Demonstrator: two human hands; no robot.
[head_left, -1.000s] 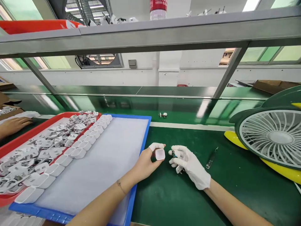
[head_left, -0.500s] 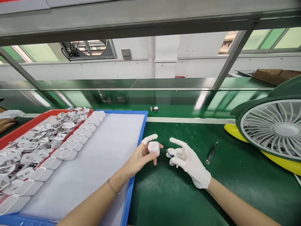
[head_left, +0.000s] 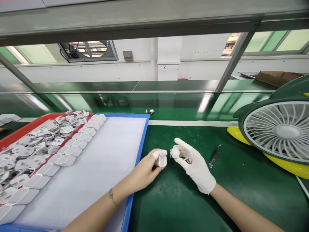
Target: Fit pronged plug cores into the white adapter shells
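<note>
One white housing (head_left: pixel 162 161), partly hidden.

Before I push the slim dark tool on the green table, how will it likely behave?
The slim dark tool is probably stiff, as it looks straight. Its narrow shape suggests it may roll or swivel on the green table.

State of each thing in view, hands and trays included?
Left hand: closed on white housing
Right hand: gloved, holding small part
Red tray: heaped with loose parts
Blue tray: housings lined along left side
Pen-like tool: lying untouched
Fan: running or stopped, cannot tell
</note>
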